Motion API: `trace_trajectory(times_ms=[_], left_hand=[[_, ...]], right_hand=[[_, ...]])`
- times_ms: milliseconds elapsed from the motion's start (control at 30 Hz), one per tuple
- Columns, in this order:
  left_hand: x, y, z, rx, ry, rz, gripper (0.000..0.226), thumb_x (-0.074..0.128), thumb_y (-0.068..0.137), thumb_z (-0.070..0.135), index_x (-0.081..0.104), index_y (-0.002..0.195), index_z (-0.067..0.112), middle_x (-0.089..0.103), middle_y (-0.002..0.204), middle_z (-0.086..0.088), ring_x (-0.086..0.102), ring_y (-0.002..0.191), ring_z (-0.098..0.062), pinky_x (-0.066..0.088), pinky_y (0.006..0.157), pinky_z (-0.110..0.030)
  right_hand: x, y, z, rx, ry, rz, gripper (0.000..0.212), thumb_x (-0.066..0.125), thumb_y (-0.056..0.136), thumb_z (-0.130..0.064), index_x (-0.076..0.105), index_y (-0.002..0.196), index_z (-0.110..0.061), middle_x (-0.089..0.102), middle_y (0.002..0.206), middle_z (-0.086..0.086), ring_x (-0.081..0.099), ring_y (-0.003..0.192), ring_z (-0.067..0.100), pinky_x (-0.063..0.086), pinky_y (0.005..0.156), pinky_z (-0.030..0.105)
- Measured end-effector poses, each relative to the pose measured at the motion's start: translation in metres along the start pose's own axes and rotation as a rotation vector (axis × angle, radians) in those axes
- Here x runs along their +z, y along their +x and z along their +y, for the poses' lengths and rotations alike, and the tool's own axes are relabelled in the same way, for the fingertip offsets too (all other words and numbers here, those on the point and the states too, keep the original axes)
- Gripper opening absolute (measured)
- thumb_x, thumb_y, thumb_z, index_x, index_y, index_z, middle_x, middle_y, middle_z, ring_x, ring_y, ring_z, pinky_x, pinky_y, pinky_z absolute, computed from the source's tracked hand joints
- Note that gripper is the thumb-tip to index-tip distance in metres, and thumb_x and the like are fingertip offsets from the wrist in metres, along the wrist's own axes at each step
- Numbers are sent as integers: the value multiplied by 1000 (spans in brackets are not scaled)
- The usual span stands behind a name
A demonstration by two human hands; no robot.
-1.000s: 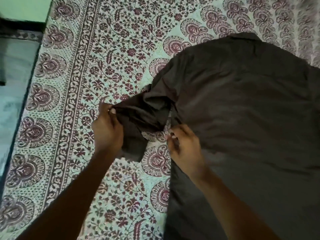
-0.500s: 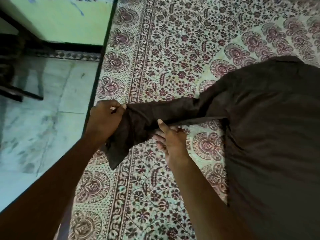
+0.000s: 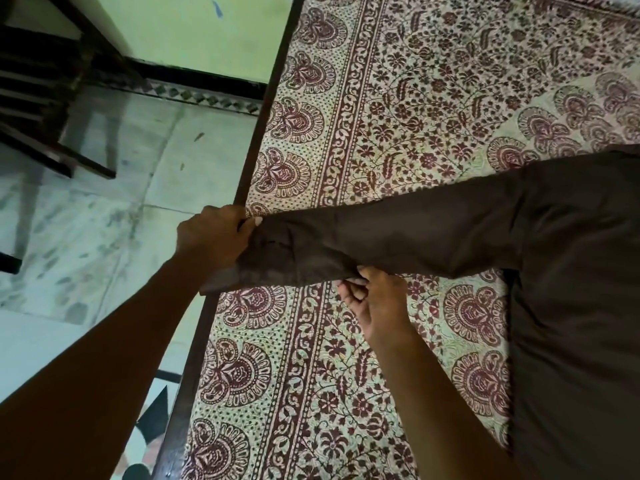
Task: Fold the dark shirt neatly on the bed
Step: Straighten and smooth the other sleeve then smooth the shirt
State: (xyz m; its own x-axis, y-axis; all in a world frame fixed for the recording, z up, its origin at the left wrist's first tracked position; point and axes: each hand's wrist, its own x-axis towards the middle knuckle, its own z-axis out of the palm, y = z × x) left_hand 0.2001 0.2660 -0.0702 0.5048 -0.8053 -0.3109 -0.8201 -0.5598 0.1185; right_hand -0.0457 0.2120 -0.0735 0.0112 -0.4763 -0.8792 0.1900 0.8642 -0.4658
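The dark brown shirt (image 3: 571, 289) lies spread on the bed's patterned sheet (image 3: 398, 98), filling the right side of the view. One long sleeve (image 3: 398, 233) is stretched out leftward to the bed's edge. My left hand (image 3: 214, 237) grips the cuff end of that sleeve at the edge of the bed. My right hand (image 3: 374, 299) pinches the sleeve's lower edge from beneath, about a third of the way along. The shirt's right part runs out of frame.
The bed's dark wooden side rail (image 3: 256, 150) runs diagonally down the middle left. Beyond it is a pale marble floor (image 3: 104, 220), a green wall and a dark wooden chair (image 3: 45, 98) at the upper left.
Both hands have pulled the bunched sleeve out leftward until it lies straight toward the bed's edge. The view has swung left, bringing the floor and chair into sight.
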Motion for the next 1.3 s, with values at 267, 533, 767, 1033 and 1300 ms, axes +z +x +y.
trace_trajectory(times_ms=[267, 533, 767, 1033, 1300], left_hand=[[17, 2, -5, 119, 193, 190, 32, 52, 104, 32, 67, 100, 4, 70, 91, -18, 68, 86, -43, 49, 82, -52], [36, -39, 51, 96, 62, 342, 53, 56, 84, 8, 52, 136, 14, 50, 144, -14, 49, 125, -38, 34, 103, -58], [47, 0, 68, 64, -164, 209, 42, 55, 99, 15, 52, 141, 19, 49, 145, -9, 42, 135, -34, 28, 107, -62], [26, 27, 63, -13, -85, 257, 30, 54, 90, -1, 67, 112, 15, 59, 121, -12, 46, 123, -36, 23, 101, -53], [42, -16, 125, 335, -112, 183, 42, 57, 98, 16, 54, 140, 18, 45, 152, -7, 42, 140, -32, 34, 111, -59]], right_hand=[[-23, -7, -3, -261, -538, 124, 33, 72, 96, -31, 67, 80, -3, 73, 67, 12, 71, 52, 22, 51, 41, 26], [-113, 67, -100, -1112, -1633, 547, 67, 52, 98, -62, 50, 143, -12, 36, 156, 21, 29, 147, 42, 29, 112, 62], [-62, 86, -94, -955, -1837, 258, 94, 18, 94, -76, 22, 162, -11, 9, 172, 17, -1, 160, 34, 10, 122, 64], [-27, 86, -69, -1187, -1876, -176, 74, 28, 102, -66, 26, 162, -23, 4, 173, 13, -6, 160, 36, 15, 123, 66], [-101, 94, -109, -1096, -1637, 453, 84, 24, 99, -75, 26, 163, -21, 3, 173, 16, -1, 159, 38, 8, 123, 65]])
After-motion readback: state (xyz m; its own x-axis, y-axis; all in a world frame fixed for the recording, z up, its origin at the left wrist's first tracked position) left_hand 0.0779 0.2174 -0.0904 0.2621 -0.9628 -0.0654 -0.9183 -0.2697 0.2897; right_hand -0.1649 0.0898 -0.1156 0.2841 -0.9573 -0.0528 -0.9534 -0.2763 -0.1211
